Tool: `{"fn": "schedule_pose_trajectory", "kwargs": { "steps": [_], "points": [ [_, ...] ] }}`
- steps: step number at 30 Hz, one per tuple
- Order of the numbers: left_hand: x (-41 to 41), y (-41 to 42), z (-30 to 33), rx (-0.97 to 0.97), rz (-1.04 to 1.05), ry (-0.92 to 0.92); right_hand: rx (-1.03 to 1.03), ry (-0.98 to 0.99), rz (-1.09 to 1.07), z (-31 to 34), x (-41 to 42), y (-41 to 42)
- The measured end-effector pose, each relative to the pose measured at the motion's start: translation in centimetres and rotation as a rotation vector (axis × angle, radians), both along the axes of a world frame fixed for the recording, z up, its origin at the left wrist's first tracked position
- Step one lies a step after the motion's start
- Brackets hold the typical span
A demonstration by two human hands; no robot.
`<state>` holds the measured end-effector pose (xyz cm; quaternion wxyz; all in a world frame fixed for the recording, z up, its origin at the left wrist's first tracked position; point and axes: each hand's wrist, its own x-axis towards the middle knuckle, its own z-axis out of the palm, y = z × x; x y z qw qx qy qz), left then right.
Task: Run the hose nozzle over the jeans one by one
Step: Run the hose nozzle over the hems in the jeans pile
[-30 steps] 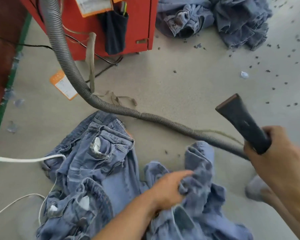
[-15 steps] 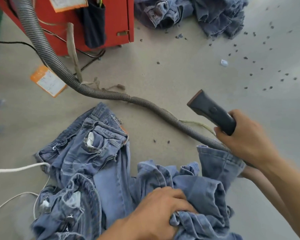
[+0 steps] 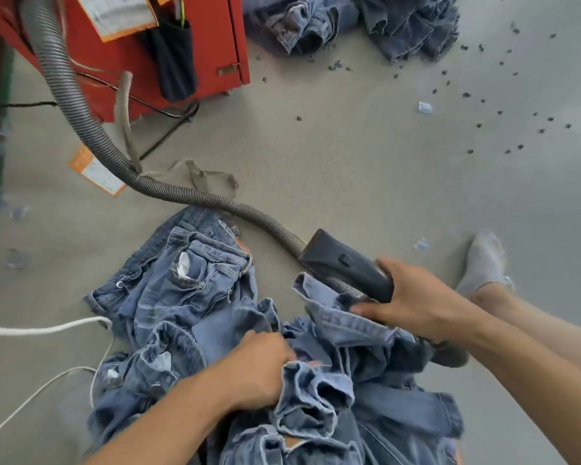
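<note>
The right hand (image 3: 413, 307) is curled around the rear of the dark hose nozzle (image 3: 342, 263) at center right of the frame, its flat mouth pointing toward the upper left and lying just above a raised denim cuff. The grey ribbed hose (image 3: 91, 129) runs from behind the nozzle across the floor (image 3: 366, 169) and climbs toward the red machine (image 3: 215, 41) in the upper left. The left hand (image 3: 259, 370), in the lower middle, has its fingers bunched into a fold of the jeans (image 3: 195, 297), gripping the cloth. These jeans lie in a crumpled heap over the lower center of the frame, 1 pair spread with its waistband toward the hose. Another pile of jeans (image 3: 366, 21) sits at the top edge, well apart. A white cord (image 3: 44, 328) trails in from the left edge. A socked foot (image 3: 485, 260) rests on the floor at right, near small dark specks.
</note>
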<state>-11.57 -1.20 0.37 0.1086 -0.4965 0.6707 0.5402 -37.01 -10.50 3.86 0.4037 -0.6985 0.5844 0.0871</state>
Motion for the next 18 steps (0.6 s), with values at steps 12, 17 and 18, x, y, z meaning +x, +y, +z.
{"fn": "schedule_pose_trajectory", "kwargs": {
  "steps": [12, 17, 18],
  "points": [
    [1.3, 1.9, 0.2, 0.125, 0.474, 0.374, -0.102, -0.066, -0.077, 0.8, -0.4, 0.5],
    [1.6, 1.9, 0.8, 0.23, 0.597, 0.452, -0.104, -0.085, -0.135, 1.1, -0.3, 0.4],
    [1.6, 1.9, 1.2, 0.244, 0.62, 0.463, -0.111, -0.083, -0.138, 1.1, -0.3, 0.4]
  ]
}}
